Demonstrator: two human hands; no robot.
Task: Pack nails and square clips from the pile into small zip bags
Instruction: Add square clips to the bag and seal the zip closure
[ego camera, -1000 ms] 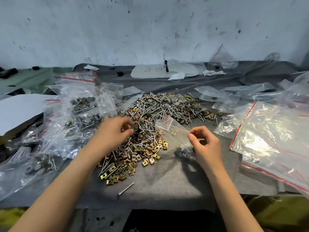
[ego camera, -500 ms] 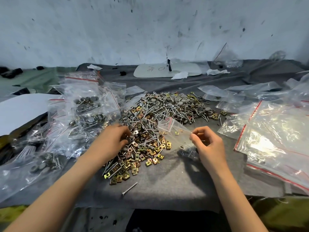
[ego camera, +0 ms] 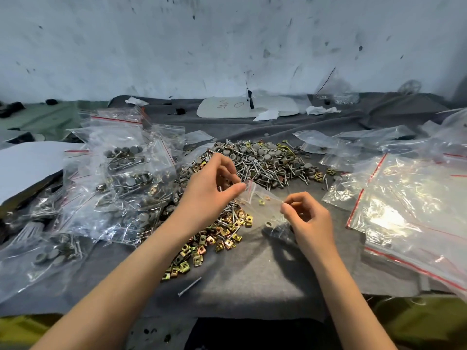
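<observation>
Here, hands (ego camera: 209, 190) (ego camera: 309, 218) at zip bag (ego camera: 261, 195) edges.

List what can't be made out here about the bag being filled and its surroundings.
Head view:
- Contents of the small zip bag: glare, and the right hand covers part of it.
- What the left hand pinches: hidden behind its own fingers.
- Writing on the white board: too small.
- The large bags: cut off by the right edge.
</observation>
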